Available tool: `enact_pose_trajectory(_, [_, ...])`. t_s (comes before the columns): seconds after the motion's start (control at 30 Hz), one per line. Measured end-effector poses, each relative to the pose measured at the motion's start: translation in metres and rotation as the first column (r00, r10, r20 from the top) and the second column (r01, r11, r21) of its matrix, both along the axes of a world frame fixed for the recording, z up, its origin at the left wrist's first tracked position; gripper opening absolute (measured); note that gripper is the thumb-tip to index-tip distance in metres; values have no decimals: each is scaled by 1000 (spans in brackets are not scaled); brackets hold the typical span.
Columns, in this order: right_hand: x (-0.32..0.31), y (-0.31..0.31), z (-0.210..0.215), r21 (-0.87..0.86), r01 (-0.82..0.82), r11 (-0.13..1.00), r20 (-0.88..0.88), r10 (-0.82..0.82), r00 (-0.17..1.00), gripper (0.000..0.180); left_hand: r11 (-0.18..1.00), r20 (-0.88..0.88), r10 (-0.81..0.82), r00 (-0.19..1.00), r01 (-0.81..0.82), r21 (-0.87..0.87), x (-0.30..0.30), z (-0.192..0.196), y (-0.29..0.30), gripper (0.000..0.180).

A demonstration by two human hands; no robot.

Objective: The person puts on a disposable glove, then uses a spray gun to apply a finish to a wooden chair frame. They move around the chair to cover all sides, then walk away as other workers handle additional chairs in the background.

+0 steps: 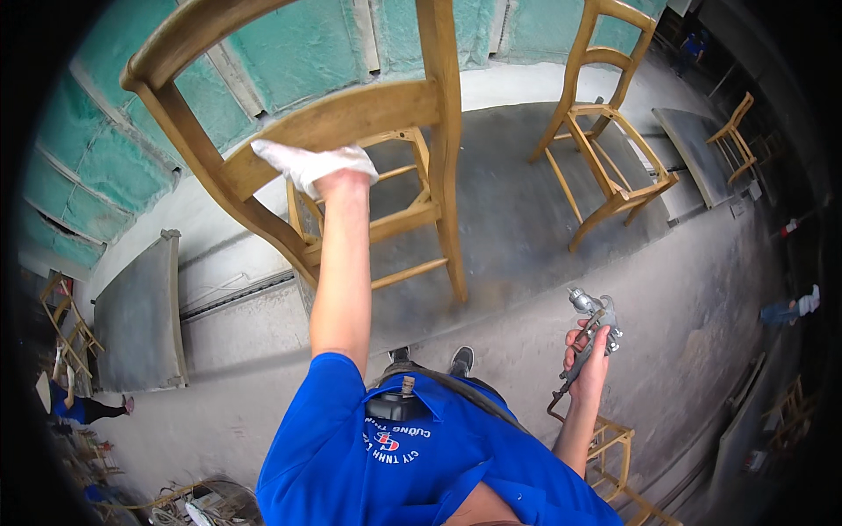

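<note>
My left arm reaches up to a wooden chair (pixel 445 175) standing large in front of me. On its middle back slat lies my left hand (pixel 343 181), holding a white cloth (pixel 303 164) that covers the fingers and touches the wood. Lower down on the right, my right hand (pixel 592 368) is closed round a metal spray gun (pixel 599 317), held away from the chair. The gun's head points up, and a dark hose fitting hangs below the grip.
A dark platform (pixel 500 219) bears the near chair and a second wooden chair (pixel 605 167). Green filter panels (pixel 298 57) line the far wall. A dark board (pixel 140 307) stands left. Another chair (pixel 610 451) is behind my right arm. People (pixel 74 399) are at the edges.
</note>
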State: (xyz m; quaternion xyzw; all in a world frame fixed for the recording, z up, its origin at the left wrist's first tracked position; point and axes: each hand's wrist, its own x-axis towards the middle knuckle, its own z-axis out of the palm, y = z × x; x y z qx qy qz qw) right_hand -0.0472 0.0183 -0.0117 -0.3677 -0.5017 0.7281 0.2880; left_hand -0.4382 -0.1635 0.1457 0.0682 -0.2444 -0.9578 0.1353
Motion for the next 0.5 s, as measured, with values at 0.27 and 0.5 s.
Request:
enact_pose_trajectory(0.27, [-12, 0, -8, 52, -24, 998, 90, 19, 996, 58, 719, 285, -398, 872, 489, -493, -123, 11, -32, 95])
enact_pose_trajectory(0.5, [-67, -24, -20, 91, -4, 996, 99, -5, 995, 58, 33, 371, 470, 801, 404, -914, -39, -220, -159, 98])
